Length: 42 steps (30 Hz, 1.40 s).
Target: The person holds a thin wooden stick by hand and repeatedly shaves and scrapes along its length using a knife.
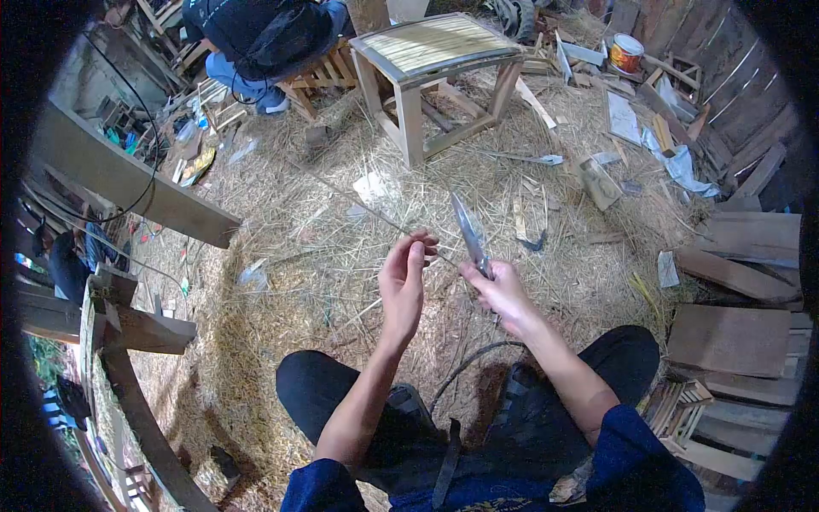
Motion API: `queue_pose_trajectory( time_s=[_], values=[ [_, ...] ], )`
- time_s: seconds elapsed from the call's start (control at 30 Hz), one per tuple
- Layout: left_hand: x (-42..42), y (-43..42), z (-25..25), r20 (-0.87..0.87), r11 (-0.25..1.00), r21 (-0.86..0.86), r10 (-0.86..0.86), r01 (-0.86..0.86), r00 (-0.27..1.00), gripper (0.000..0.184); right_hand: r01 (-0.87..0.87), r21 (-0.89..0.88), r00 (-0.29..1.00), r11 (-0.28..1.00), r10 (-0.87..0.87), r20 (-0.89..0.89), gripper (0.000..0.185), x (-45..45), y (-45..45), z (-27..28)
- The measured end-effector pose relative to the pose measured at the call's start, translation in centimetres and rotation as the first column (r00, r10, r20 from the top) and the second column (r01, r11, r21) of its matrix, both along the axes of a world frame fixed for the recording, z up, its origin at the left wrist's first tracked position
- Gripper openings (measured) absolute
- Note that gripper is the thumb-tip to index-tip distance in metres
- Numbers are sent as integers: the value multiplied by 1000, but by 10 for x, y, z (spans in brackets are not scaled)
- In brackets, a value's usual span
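Observation:
A knife (467,224) is gripped in my right hand (505,297), its blade pointing up and away from me. My left hand (404,280) pinches a thin cane-like strip (358,201) between thumb and fingers. The far part of the strip runs up and left over the floor; its near end reaches toward my right thumb, and I cannot tell whether that hand grips it too. Both hands are raised above my spread knees, a short gap apart. A dark curved cord or strip (465,365) lies below them, between my feet.
Straw and shavings (281,282) cover the floor. Ahead stands a small slatted wooden stool (439,51), with a seated person (264,38) behind it to the left. Wooden beams (136,179) flank my left. Boards (729,337) are stacked right, and a paint bucket (626,55) stands far right.

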<state>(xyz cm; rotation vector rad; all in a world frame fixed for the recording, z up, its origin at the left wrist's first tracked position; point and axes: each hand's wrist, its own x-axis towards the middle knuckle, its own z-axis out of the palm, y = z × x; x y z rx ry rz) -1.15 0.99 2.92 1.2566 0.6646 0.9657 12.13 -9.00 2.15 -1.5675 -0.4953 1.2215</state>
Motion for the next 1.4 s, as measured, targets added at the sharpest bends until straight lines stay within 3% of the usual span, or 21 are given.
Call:
queue_pose_trajectory(
  time_s=[0.17, 0.27, 0.37, 0.47, 0.57, 0.67, 0.77, 1.0, 1.07, 1.1, 1.17, 1.23, 1.33, 1.4],
  values=[
    [0, 1, -6, 1, 998, -60, 9, -9, 1000, 24, -146, -32, 989, 989, 146, -10, 30, -1, -2, -8],
    [-1, 2, -12, 41, 994, -106, 21, -17, 999, 22, -184, 82, 921, 979, 143, 361, 39, 2, 2, -29],
    [-4, 0, -8, 76, 980, -195, -33, 47, 997, 20, -107, 156, 974, 982, 71, 216, 48, 3, 4, -11],
    [-5, -4, -8, 35, 959, -265, -96, 102, 995, 18, -96, 312, 906, 945, -47, 421, 52, 7, 9, -32],
    [-4, -8, -11, -18, 946, -288, -156, 145, 988, 17, -200, 264, 864, 943, 43, 501, 50, 4, 6, -1],
    [0, -13, -12, -65, 940, -282, -221, 195, 973, 17, -344, 206, 621, 916, 57, 782, 49, 5, 4, 1],
    [1, -17, -15, -154, 958, -221, -217, 181, 964, 17, -390, 195, 540, 900, 51, 840, 42, 4, 4, 0],
    [-5, -20, -5, -202, 940, -269, -266, 208, 943, 18, -463, 175, 374, 869, 12, 927, 33, 14, 4, -2],
    [-7, -20, -2, -105, 891, -361, -333, 277, 937, 18, -453, 221, 325, 864, -71, 943, 35, 21, 7, -13],
    [-7, -20, 0, -54, 862, -401, -360, 310, 931, 18, -336, 236, 430, 912, -74, 900, 33, 30, 9, -14],
    [-12, -34, 10, -143, 838, -359, -485, 411, 863, 15, -92, 217, 620, 972, -114, 776, 30, 59, 9, -15],
    [-10, -47, 7, -1, 774, -424, -521, 471, 854, 18, 71, -69, 664, 995, 4, 748, 40, 95, 2, 6],
    [-10, -31, -8, -65, 841, -406, -417, 358, 906, 16, 83, 57, 630, 995, -97, 771, 50, 90, -5, 14],
    [-9, -19, -12, -70, 869, -389, -359, 306, 931, 14, -79, 240, 546, 968, -159, 823, 53, 67, 1, -4]
  ],
)
